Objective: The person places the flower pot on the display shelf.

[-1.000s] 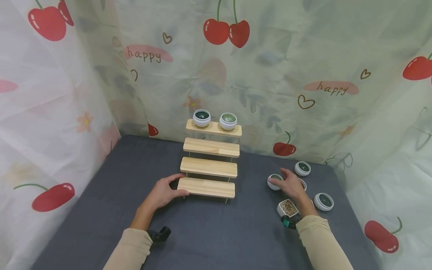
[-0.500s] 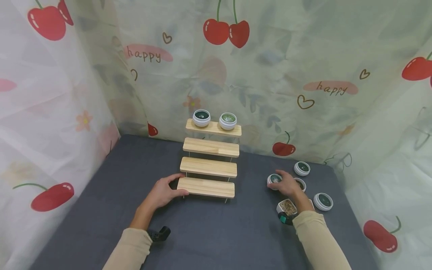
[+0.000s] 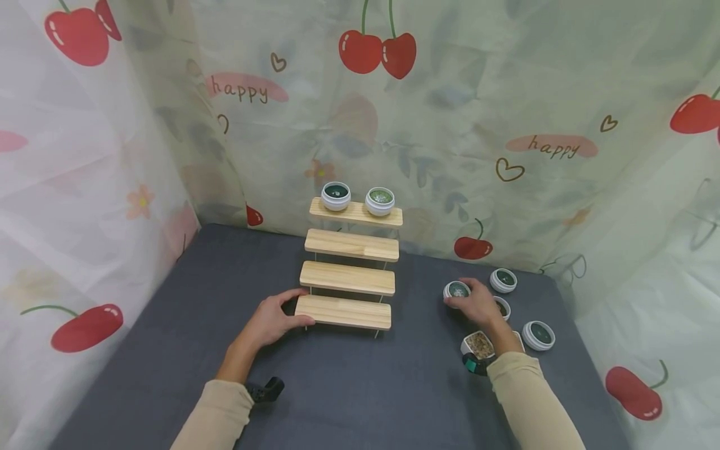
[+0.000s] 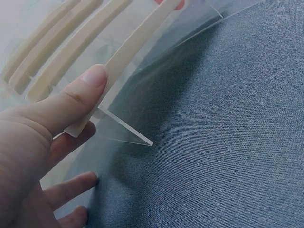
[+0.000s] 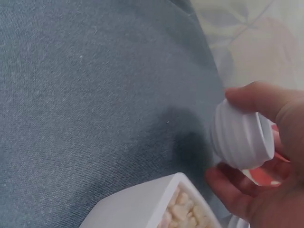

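Observation:
My left hand (image 3: 277,320) pinches the left end of the lowest board on a four-step wooden stand (image 3: 344,311) with clear legs. In the left wrist view its thumb lies along the board (image 4: 137,42) and a finger shows behind it. My right hand (image 3: 477,302) holds a small round white pot (image 3: 456,290) with a dark green inside, thumb on one side and fingers on the other. The right wrist view shows this ribbed white pot (image 5: 240,135) tipped, its shadow on the cloth beside it. Two similar pots, a dark one (image 3: 335,197) and a greener one (image 3: 380,202), stand on the top board.
Near my right wrist sits a square white pot (image 3: 478,345) of pale pebbles. More round pots stand on the right: one at the back (image 3: 503,280), another at the far right (image 3: 539,336), one partly hidden (image 3: 502,307). A printed curtain (image 3: 427,125) borders the dark cloth table (image 3: 360,387).
My right hand has closed its fingers on the round pot and raised it slightly, moving it a little back and left. My left hand stays on the stand.

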